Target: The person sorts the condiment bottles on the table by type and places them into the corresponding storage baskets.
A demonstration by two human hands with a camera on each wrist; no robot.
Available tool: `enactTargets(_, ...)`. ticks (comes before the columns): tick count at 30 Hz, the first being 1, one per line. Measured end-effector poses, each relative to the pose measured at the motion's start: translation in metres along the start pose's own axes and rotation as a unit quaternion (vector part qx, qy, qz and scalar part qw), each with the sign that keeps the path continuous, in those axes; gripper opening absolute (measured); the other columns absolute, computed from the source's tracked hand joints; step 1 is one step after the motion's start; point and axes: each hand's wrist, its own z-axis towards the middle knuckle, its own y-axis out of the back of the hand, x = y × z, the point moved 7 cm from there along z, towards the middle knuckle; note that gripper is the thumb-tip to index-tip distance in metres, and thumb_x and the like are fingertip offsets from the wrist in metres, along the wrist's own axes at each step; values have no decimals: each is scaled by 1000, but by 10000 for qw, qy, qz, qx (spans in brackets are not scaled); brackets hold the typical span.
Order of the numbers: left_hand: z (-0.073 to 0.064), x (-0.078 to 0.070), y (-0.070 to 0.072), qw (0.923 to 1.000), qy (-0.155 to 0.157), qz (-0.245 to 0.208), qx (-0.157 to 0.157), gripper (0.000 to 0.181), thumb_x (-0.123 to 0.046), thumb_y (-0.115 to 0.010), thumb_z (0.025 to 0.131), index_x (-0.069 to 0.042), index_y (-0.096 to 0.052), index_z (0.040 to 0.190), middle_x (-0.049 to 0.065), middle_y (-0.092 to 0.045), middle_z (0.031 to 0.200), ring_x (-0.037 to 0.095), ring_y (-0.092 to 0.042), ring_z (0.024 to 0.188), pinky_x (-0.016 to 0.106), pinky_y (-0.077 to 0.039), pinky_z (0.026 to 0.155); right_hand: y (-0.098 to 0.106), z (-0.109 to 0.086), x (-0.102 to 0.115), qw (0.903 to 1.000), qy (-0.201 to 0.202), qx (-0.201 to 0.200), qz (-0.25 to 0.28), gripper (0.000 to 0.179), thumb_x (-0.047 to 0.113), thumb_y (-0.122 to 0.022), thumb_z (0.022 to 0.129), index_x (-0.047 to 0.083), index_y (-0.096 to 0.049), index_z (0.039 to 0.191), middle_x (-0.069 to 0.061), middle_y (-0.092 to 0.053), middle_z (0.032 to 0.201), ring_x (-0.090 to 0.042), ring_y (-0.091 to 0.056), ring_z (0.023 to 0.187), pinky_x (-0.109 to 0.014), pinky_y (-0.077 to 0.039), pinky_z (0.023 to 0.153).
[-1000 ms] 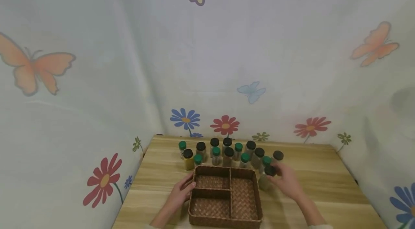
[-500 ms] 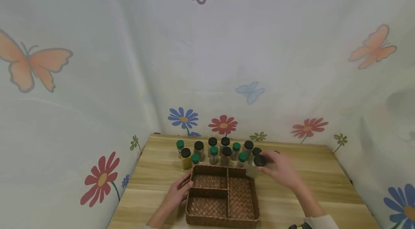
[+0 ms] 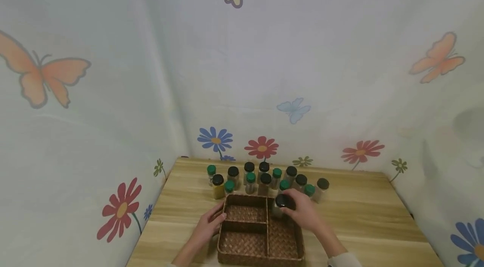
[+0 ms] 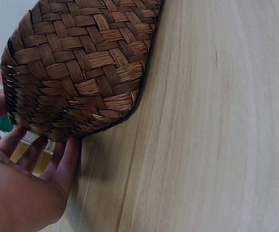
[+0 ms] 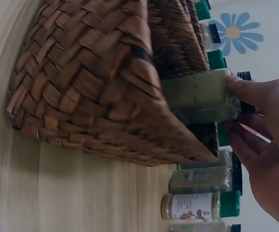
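Observation:
A brown woven basket [image 3: 245, 257] with three compartments sits on the wooden table. My left hand [image 3: 208, 224] grips its left wall; in the left wrist view the fingers [image 4: 66, 164] press the woven side while the thumb reaches up toward the rim. By its black lid, my right hand [image 3: 305, 212] pinches a spice jar [image 5: 202, 94] of dull green powder. The jar is upright, its lower part inside the basket's long right compartment, at the far end. Whether its base touches the bottom is hidden. The two left compartments hold nothing.
Several spice jars with black or green lids stand behind the basket, among them a yellow-filled jar [image 3: 218, 190] at the left and a black-lidded jar [image 3: 322, 189] at the far right. A printed curtain [image 3: 242, 69] hangs beyond the table [image 3: 363, 216].
My right hand has carried the black-lidded spice jar leftward from beside the basket, over its right wall and into the right compartment. My left hand stays on the basket.

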Motion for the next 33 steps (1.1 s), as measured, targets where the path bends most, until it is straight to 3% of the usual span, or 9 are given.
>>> enactTargets(10,0,4,0,10000,22,-93,19,61,-19,-55,112,1,-31,165,37,-34,162,50,-52,138,48,-58,100,-25,2,4,9996,166,33,-209,42,17,-87,90,4,-69,126,-9,-71,121,-31,-69,111,-52,-57,93)
enactTargets(16,2,3,0,9998,-14,-156,91,63,-19,-55,112,5,-28,164,40,-33,160,52,-52,137,49,-58,98,-33,0,1,9994,68,-330,-58,44,14,-84,92,5,-67,131,-10,-68,125,-31,-66,115,-54,-55,96)
enactTargets(23,3,2,2,9997,-64,-214,106,62,-16,-55,112,1,-28,166,36,-31,164,51,-48,141,47,-58,100,-41,-7,3,9933,533,-936,-430,50,12,-83,92,3,-63,137,-14,-68,127,-31,-65,118,-55,-55,97)
enactTargets(33,5,5,1,9996,-86,-200,160,62,-16,-55,112,0,-29,166,35,-30,164,51,-47,142,48,-57,101,-40,-11,-6,9968,7,-772,193,52,13,-82,94,7,-64,142,-9,-67,132,-31,-64,123,-56,-53,102)
